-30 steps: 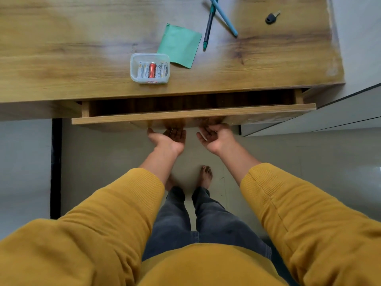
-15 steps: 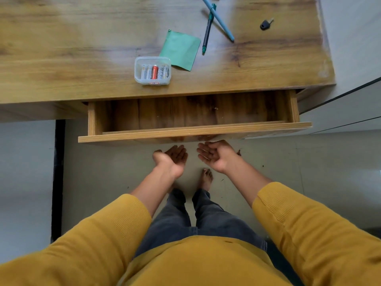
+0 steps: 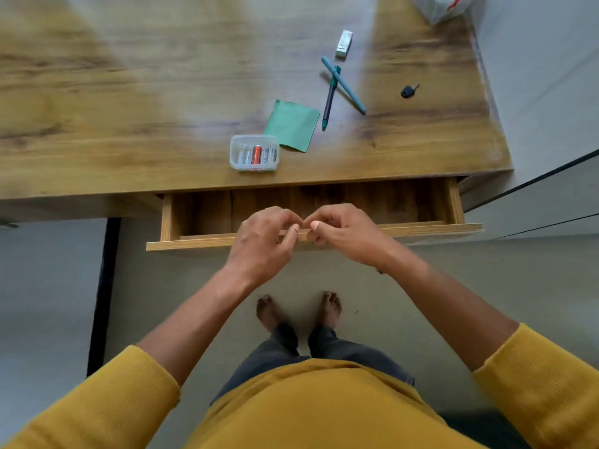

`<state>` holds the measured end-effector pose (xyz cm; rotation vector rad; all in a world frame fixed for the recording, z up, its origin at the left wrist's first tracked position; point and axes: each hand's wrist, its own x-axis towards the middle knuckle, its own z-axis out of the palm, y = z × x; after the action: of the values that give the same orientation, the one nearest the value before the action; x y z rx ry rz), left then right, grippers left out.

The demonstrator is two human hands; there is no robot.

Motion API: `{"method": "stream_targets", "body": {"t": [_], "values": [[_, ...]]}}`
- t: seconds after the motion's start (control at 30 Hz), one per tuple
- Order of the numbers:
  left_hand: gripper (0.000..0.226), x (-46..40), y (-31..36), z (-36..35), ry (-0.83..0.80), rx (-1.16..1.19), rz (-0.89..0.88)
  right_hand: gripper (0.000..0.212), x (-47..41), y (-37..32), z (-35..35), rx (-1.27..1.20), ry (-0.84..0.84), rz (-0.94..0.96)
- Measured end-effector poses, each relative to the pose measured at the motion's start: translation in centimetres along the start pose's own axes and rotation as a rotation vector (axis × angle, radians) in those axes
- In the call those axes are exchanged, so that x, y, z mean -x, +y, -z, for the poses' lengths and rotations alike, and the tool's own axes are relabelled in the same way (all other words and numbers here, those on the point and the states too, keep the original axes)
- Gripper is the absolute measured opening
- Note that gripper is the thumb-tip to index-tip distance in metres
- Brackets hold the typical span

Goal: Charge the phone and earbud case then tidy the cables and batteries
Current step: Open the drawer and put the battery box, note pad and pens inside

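A small clear plastic box (image 3: 254, 153) with several batteries, one of them red, stands on the wooden desk (image 3: 129, 124) close to its front edge. Below it a wooden drawer (image 3: 194, 243) is pulled out, and the part of its inside that I can see holds nothing. My left hand (image 3: 262, 241) and my right hand (image 3: 343, 234) hover side by side over the drawer's front panel, palms down. Their fingers are loosely curled and the fingertips nearly meet. I see nothing in either hand. No phone, earbud case or cable is in view.
Behind the box lie a green paper sheet (image 3: 291, 126), two crossed pens (image 3: 343, 85), a small white block (image 3: 343, 43) and a dark key (image 3: 407, 91). A plastic bag (image 3: 444, 6) sits at the desk's far right corner. A cabinet (image 3: 534, 202) stands to the right.
The drawer slid out from nearly closed. Both hands left its underside, turned from palms up to palms down, and rose above the front panel.
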<state>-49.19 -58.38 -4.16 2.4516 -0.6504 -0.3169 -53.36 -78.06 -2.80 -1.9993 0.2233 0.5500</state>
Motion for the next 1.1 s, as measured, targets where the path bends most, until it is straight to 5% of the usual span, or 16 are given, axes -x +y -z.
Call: {"method": "stream_targets", "body": {"t": [0.13,0.3,1.1], "values": [[0.028,-2.5,-0.8,-0.4,-0.164,-0.102,0.068,0.026,-2.0,-0.6,-0.1,0.254,0.090,0.035],[0.032,-3.6,-1.4,-1.0,-0.367,-0.170,0.185,0.031,-4.2,0.5,-1.0,0.512,0.003,-0.045],[0.030,1.5,-0.6,-2.4,-0.642,-0.049,0.345,0.030,-0.4,3.0,-2.9,0.503,-0.296,-0.142]]}}
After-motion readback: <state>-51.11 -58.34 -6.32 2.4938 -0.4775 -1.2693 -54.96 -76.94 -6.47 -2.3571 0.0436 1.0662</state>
